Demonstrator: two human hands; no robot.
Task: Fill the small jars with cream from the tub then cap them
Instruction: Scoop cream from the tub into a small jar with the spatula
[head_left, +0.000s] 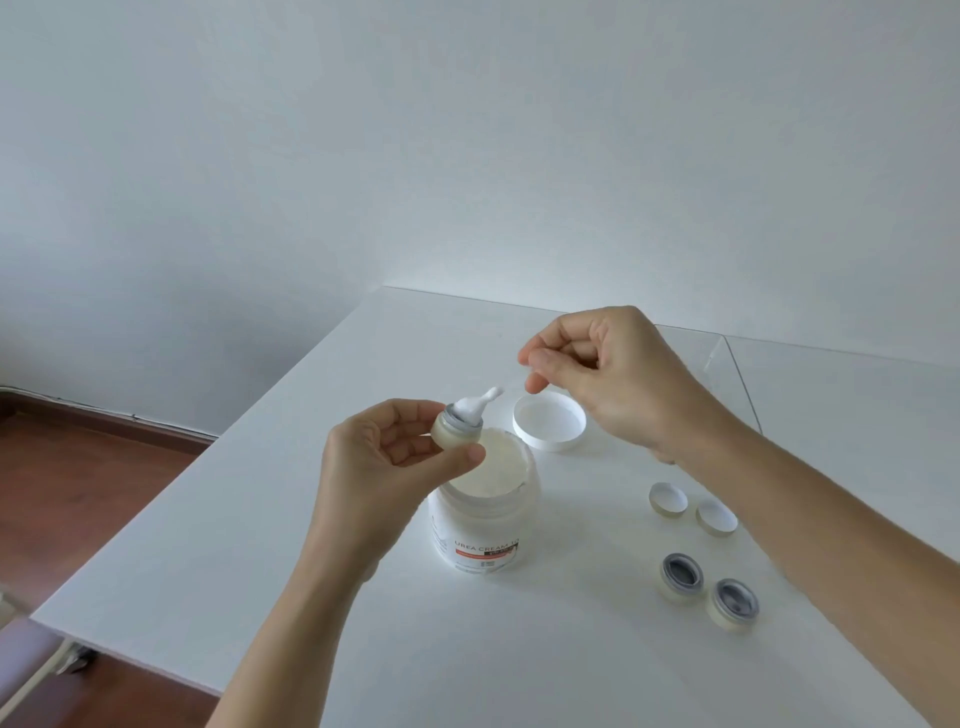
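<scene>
My left hand (395, 452) pinches a small cream-coloured jar (453, 428), tilted, just above the open white cream tub (485, 514). A blob of white cream (475, 402) sticks out of the jar's mouth on the tip of a thin spatula. My right hand (597, 374) pinches the other end of that spatula, up and to the right of the jar. Two more small open jars (681, 576) (733, 604) stand at the right. Behind them lie two small caps (668, 499) (717, 516), inner side up.
The tub's wide white lid (549, 420) lies upside down behind the tub. A clear plastic sheet or box edge (737, 374) stands at the back right of the white table (260, 519). The table's left edge drops to a wooden floor (78, 493).
</scene>
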